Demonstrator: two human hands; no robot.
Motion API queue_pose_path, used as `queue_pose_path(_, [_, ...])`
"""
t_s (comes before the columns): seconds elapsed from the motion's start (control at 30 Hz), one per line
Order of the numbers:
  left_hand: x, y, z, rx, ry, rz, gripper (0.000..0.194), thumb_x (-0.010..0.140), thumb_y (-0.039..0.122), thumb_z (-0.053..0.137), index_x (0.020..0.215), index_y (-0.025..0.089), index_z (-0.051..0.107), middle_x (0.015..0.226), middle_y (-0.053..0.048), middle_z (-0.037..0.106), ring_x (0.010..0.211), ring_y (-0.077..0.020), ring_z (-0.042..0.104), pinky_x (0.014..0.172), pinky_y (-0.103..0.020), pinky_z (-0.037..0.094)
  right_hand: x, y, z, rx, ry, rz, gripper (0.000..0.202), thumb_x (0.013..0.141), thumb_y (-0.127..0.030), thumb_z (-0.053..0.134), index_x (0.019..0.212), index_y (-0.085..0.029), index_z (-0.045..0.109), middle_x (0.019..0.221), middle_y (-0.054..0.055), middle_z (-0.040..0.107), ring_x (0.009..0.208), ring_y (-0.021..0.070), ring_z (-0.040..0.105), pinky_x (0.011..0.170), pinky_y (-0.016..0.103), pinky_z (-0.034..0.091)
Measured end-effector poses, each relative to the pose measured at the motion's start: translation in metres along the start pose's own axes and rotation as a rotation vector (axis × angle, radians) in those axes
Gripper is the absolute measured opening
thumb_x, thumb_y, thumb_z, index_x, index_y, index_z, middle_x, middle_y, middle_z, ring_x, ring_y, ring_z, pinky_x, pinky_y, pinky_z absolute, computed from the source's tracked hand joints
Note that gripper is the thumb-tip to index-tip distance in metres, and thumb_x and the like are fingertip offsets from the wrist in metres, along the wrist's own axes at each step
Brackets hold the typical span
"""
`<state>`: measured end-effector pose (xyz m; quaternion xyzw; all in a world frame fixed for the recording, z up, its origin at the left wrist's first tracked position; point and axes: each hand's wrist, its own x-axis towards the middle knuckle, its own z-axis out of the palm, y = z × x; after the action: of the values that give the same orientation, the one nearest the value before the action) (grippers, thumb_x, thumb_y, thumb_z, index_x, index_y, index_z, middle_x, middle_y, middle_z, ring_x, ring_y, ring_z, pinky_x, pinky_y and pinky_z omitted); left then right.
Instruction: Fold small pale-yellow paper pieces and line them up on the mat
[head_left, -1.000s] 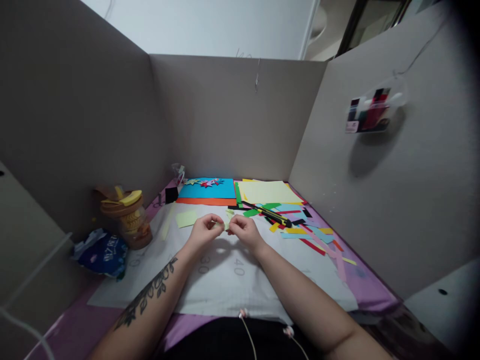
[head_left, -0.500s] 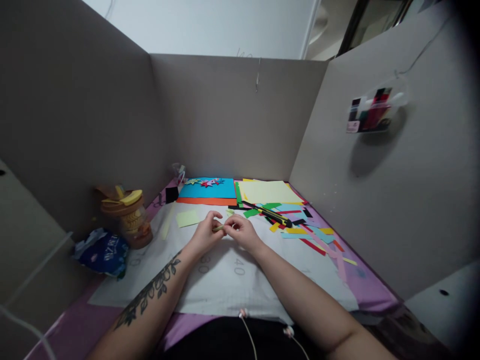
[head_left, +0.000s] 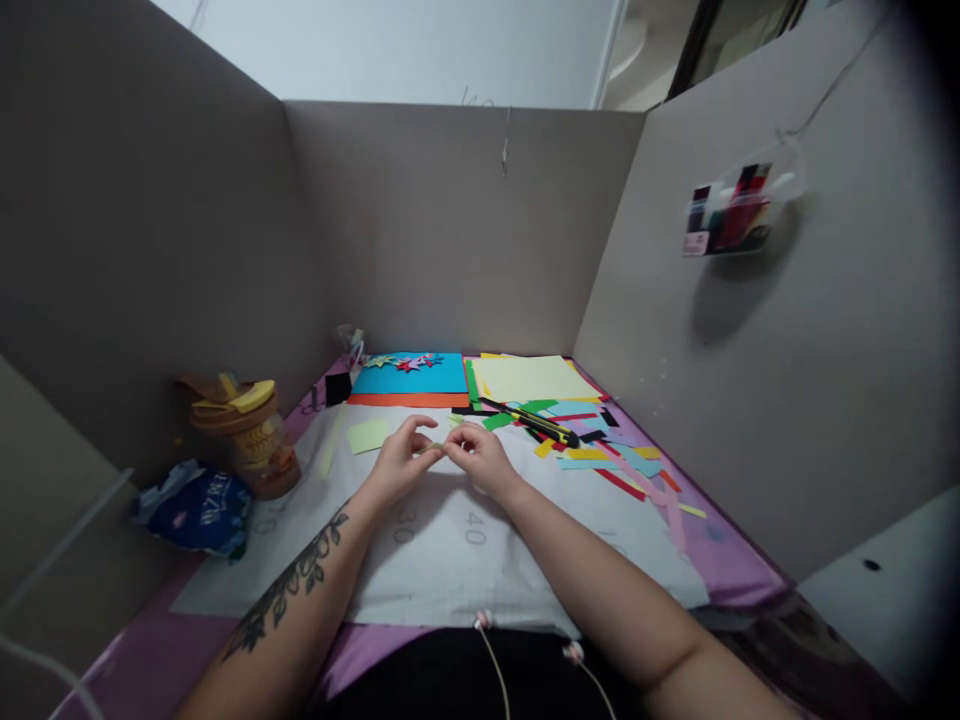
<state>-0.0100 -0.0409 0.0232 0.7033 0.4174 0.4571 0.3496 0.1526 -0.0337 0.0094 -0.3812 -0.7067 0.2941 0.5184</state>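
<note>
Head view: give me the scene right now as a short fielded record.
left hand: pinching small pale paper piece
right hand: pinching the same piece
below hands: white sheet, printed numbers
utility knife: among coloured strips
paper stars: on blue sheet
left side: lidded cup, blue packet

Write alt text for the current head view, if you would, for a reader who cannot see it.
Left hand and right hand pinch a small pale piece above a white sheet printed with numbers. Beyond lie star shapes on a blue sheet, a cutter and coloured strips.
</note>
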Motion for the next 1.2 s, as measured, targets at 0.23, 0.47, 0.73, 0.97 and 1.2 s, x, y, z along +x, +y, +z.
queue_pose_path(0.23, [0.009,0.001,-0.014,-0.195,0.135,-0.068,0.037,0.067,0.027,0.066,0.098,0.018,0.047,0.056,0.006,0.052,0.05,-0.0085,0.051,0.049,-0.018,0.034,0.011,0.012,-0.018,0.051,0.037,0.05,0.011,0.072,-0.026,0.058,0.063,-0.019,0.058,0.071,0.001,0.058,0.067,0.0143,0.052,0.058,0.025,0.038])
queue_pose_path(0.47, [0.012,-0.003,-0.016,-0.267,0.113,-0.173,0.035,0.073,0.031,0.059,0.103,0.018,0.047,0.065,0.002,0.06,0.072,-0.0167,0.066,0.063,-0.024,0.046,0.008,0.014,-0.017,0.021,0.123,0.045,0.007,0.072,-0.025,0.056,0.075,-0.019,0.058,0.078,0.002,0.058,0.071,0.0155,0.052,0.063,0.026,0.041])
queue_pose_path(0.73, [0.003,0.0,0.004,-0.216,-0.052,-0.175,0.019,0.075,0.03,0.055,0.089,0.018,0.048,0.063,0.002,0.057,0.062,-0.0131,0.059,0.057,-0.024,0.046,0.0,0.011,0.002,0.154,0.036,0.077,0.03,0.073,-0.021,0.053,0.102,-0.022,0.055,0.08,0.0,0.057,0.07,0.0135,0.053,0.063,0.025,0.042])
queue_pose_path(0.97, [0.005,-0.002,0.002,-0.217,-0.027,-0.171,0.021,0.071,0.023,0.055,0.09,0.016,0.056,0.074,0.0,0.058,0.062,-0.0114,0.057,0.062,-0.025,0.047,0.005,0.023,0.001,0.279,0.031,0.119,0.028,0.067,-0.016,0.049,0.091,-0.021,0.063,0.082,0.001,0.061,0.065,0.0126,0.053,0.057,0.024,0.041])
queue_pose_path(1.2, [0.001,-0.002,0.007,0.096,-0.088,-0.049,0.015,0.076,0.027,0.052,0.079,0.015,0.061,0.066,0.001,0.059,0.06,-0.011,0.052,0.057,-0.021,0.039,0.003,0.013,-0.002,0.11,0.048,0.118,0.008,0.07,-0.024,0.058,0.068,-0.017,0.059,0.061,-0.003,0.051,0.057,0.0106,0.044,0.054,0.023,0.035])
